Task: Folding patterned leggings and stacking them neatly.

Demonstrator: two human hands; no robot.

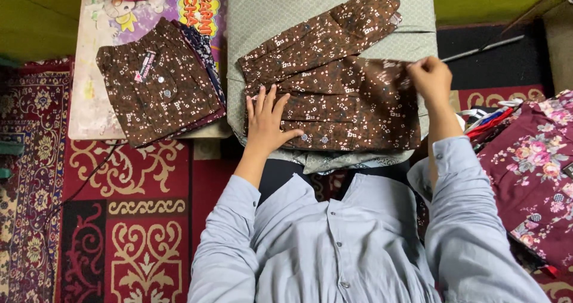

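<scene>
From the head view we look down on a brown printed shirt (340, 94) lying partly folded on a padded surface (268, 5) covered in pale green cloth. Our left hand (265, 121) lies flat on the shirt's left part, fingers spread and pressing down. Our right hand (430, 76) is closed in a pinch on the shirt's upper right edge. One sleeve (angled up to the right) lies across the top. To the left, a stack of folded shirts (158, 82) rests on a colourful board (101, 112). A maroon floral garment (534, 172) lies at the right, over a red patterned carpet (119, 219).
</scene>
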